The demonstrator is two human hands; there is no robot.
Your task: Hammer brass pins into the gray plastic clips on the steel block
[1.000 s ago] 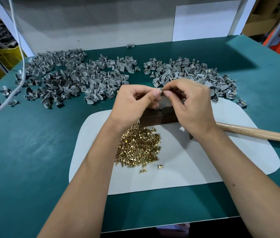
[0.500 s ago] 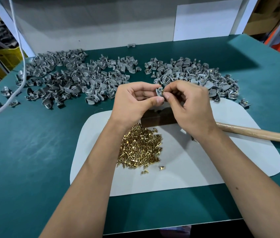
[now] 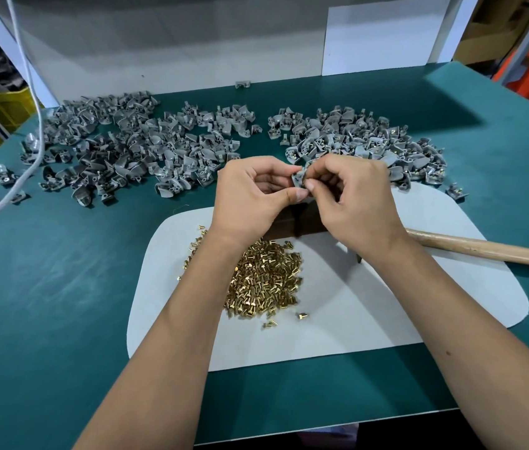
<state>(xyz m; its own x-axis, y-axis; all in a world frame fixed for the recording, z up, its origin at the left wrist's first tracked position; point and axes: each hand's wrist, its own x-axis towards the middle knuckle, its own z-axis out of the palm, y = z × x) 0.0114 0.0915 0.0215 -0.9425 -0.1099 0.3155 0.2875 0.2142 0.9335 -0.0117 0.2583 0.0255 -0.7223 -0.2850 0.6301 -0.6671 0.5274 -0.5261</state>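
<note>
Our left hand (image 3: 253, 196) and right hand (image 3: 354, 203) both pinch one gray clip (image 3: 298, 181) above the steel block (image 3: 292, 222), pin pile (image 3: 266, 280) nearer the table's front edge.

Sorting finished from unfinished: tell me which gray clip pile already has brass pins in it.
The right pile of clips, behind the right hand: brass glints show in many clips. The larger left pile looks plain gray.

Green table (image 3: 61, 287): clips (image 3: 133, 147), mat (image 3: 354, 319), perhaps hammer handle (image 3: 484, 250).
</note>
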